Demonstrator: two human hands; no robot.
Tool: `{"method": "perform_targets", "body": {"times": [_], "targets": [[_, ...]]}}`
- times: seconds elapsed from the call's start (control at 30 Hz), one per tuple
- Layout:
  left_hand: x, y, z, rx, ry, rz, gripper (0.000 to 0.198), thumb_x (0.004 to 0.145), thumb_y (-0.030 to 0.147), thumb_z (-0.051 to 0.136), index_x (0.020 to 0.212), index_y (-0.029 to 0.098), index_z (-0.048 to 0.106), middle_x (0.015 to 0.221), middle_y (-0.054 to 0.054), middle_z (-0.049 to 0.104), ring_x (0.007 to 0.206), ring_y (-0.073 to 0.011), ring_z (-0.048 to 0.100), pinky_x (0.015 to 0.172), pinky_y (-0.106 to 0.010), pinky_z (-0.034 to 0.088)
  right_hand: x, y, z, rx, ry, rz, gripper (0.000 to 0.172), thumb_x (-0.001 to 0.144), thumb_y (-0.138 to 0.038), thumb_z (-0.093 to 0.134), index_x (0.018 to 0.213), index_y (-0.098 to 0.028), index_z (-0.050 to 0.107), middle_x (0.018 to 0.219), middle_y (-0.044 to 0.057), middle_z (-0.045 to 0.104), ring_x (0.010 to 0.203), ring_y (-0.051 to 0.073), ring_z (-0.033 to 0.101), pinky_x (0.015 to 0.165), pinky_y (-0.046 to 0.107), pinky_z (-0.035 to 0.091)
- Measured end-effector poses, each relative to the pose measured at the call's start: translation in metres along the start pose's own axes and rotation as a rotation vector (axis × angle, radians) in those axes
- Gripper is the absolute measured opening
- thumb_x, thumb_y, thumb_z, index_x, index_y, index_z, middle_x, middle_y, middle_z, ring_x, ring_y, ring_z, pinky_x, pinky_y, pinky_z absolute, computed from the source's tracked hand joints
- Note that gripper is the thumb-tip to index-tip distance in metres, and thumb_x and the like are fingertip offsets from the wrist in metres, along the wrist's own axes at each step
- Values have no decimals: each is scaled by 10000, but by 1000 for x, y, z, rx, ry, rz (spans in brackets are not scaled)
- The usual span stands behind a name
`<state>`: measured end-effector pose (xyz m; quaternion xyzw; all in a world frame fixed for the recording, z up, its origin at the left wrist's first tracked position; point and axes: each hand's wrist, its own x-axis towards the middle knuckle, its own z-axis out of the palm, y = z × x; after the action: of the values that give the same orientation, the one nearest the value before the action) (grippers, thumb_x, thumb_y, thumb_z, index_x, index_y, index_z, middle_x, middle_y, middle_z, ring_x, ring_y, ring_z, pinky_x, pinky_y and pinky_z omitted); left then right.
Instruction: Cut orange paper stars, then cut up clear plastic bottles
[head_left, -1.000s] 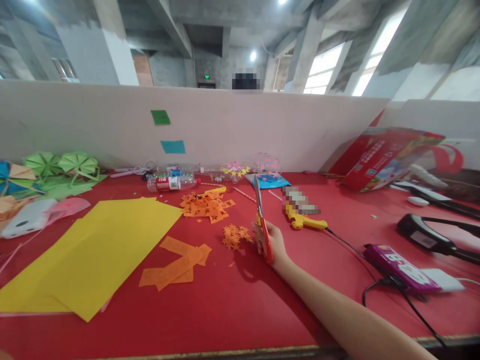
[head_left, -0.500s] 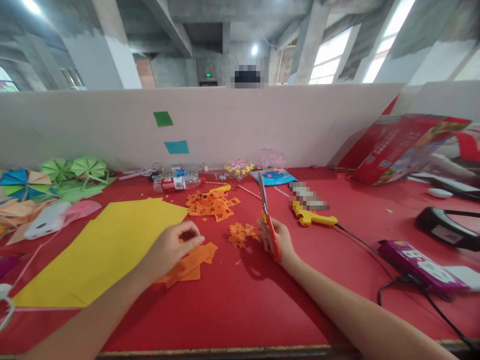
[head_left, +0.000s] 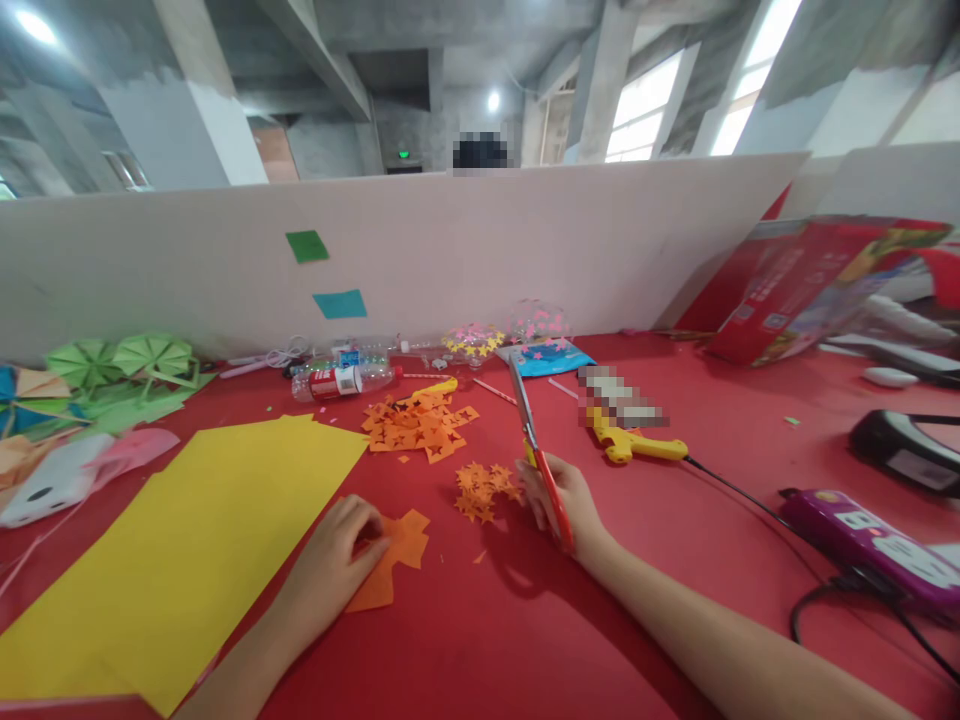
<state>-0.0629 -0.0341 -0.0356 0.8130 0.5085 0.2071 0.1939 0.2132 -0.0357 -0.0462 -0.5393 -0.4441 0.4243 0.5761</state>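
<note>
My right hand [head_left: 568,505] holds a pair of red-handled scissors [head_left: 551,485], blades pointing up and away from me. Just left of it lies a small heap of cut orange paper stars [head_left: 480,488]. My left hand [head_left: 341,550] is down on some orange paper [head_left: 409,540], thumb and curled fingers drawn together at its edge; the fingertips are partly hidden. Behind the stars is a pile of orange paper scraps [head_left: 420,425] with star-shaped holes. Large yellow paper sheets [head_left: 202,540] lie left of my left hand.
A yellow glue gun [head_left: 637,445] with a black cord lies to the right, near a purple power bank-like box [head_left: 862,545]. Plastic bottles [head_left: 341,380] and star-covered clear domes [head_left: 540,325] stand along the white partition [head_left: 420,240]. Green folded paper pieces [head_left: 150,360] are at left.
My left hand has come down onto the orange paper from just above it, its fingers closing in. My right hand still holds the scissors in about the same place. The view has shifted slightly.
</note>
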Motion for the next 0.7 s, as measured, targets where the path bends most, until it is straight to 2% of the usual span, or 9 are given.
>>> {"method": "perform_targets", "body": {"times": [0.13, 0.3, 0.43, 0.63, 0.7], "targets": [[1, -4, 2, -30, 8, -33, 162, 845, 346, 476, 749, 216, 465, 822, -32, 552, 797, -198, 547, 734, -334, 457, -2, -1, -1, -50, -15, -12, 404, 654, -538, 660, 551, -213, 443, 368, -80, 400, 268, 66, 312, 274, 195, 235], [-1, -3, 2, -3, 13, -33, 257, 762, 448, 590, 846, 215, 520, 899, -50, 568, 858, -221, 561, 757, -341, 479, -4, -3, -2, -114, -43, -30, 376, 682, -495, 635, 544, -215, 425, 379, -68, 418, 306, 72, 332, 308, 196, 239], [-1, -4, 3, -16, -3, -8, 252, 807, 463, 528, 789, 212, 524, 885, -55, 570, 862, -218, 564, 766, -339, 484, -5, -4, -3, -144, -67, -37, 362, 697, -486, 609, 554, -216, 415, 388, -71, 411, 320, 71, 329, 325, 195, 235], [3, -9, 1, -96, -32, -44, 291, 822, 414, 512, 1046, 233, 545, 1085, -76, 570, 1008, -221, 559, 889, -357, 463, -6, -5, -3, -182, -84, -47, 331, 728, -469, 562, 577, -214, 414, 420, -75, 409, 335, 70, 327, 345, 196, 233], [6, -9, -1, -110, -41, -41, 304, 794, 363, 539, 1074, 246, 547, 1089, -72, 561, 957, -207, 571, 846, -331, 482, -5, -4, -3, -195, -86, -52, 329, 734, -467, 546, 576, -216, 404, 426, -76, 401, 339, 71, 331, 352, 198, 235]]}}
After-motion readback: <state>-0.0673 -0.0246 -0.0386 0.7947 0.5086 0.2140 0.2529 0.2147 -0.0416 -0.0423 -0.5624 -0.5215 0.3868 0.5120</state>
